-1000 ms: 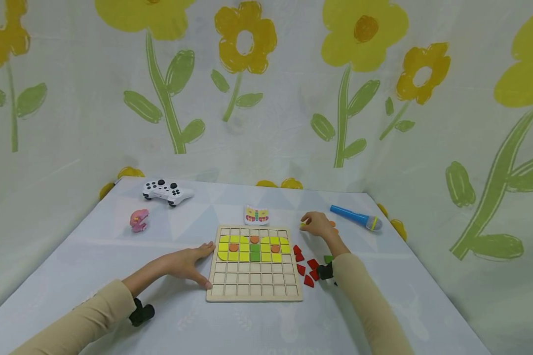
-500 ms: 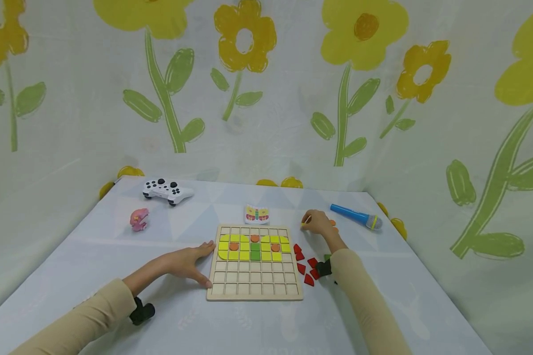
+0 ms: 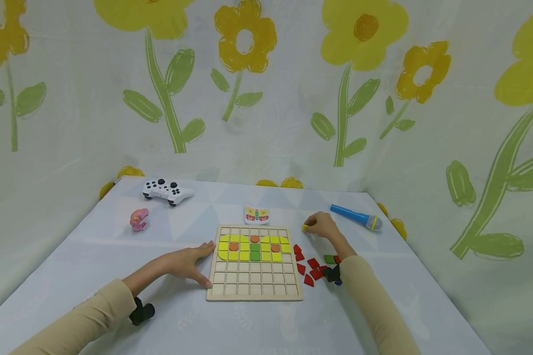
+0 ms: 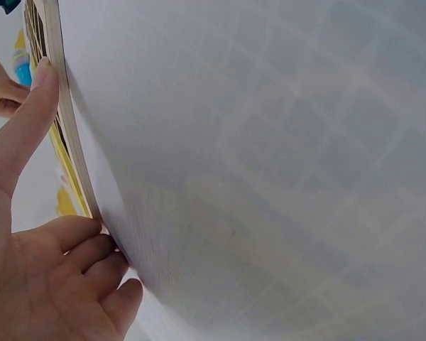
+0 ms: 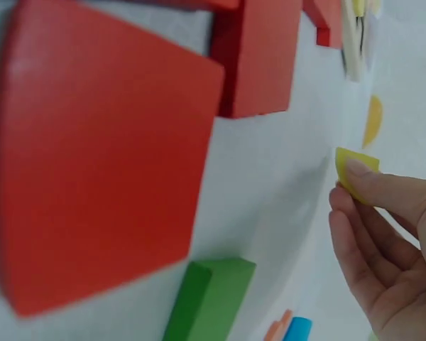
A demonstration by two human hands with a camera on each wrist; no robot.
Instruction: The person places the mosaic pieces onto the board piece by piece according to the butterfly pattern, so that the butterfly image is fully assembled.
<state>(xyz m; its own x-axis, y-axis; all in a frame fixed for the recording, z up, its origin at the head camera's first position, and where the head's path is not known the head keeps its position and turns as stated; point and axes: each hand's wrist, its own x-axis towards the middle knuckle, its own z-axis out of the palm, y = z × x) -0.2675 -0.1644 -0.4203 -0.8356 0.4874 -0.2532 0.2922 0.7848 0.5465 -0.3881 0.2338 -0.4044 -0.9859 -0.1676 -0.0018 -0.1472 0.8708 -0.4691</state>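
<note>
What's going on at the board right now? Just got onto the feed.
A person's left hand touches the left edge of the wooden board, while the right hand pinches a yellow piece off the board's right side. Flat coloured pieces sit in the board's cells. Red pieces lie loose beside it; a butterfly card lies behind.

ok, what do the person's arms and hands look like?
Left hand and right hand: ungloved. Left sleeve and right sleeve: long, plain beige, ending short of the wrists. Left wrist camera and right wrist camera: small, black. No cables or markings visible.
</note>
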